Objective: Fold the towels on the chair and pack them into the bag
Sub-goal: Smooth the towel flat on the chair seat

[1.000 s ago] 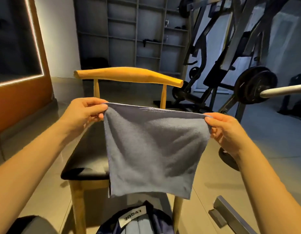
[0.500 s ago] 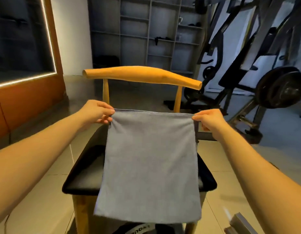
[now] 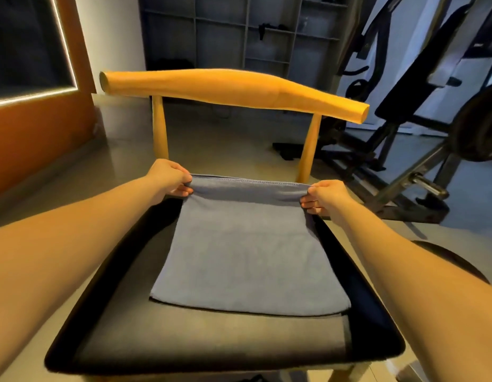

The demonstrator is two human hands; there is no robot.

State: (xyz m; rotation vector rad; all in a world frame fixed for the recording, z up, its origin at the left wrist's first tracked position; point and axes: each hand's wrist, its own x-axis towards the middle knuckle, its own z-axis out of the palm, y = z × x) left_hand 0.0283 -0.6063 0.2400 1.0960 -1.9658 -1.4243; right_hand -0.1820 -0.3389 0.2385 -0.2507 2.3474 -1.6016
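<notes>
A grey-blue towel (image 3: 247, 252) lies spread on the black seat of the chair (image 3: 200, 346), its near edge flat and its far edge lifted a little. My left hand (image 3: 170, 177) pinches the far left corner. My right hand (image 3: 326, 195) pinches the far right corner. The chair has a wooden backrest bar (image 3: 234, 91) just beyond my hands. The bag is out of view.
Weight machines and a barbell plate (image 3: 479, 125) stand on the right. Grey shelving (image 3: 239, 31) lines the far wall. An orange panel with a lit strip (image 3: 32, 128) is on the left. Tiled floor surrounds the chair.
The towel hung in the air in front of the chair; now both hands have lowered it onto the seat, and the view has moved closer over the chair.
</notes>
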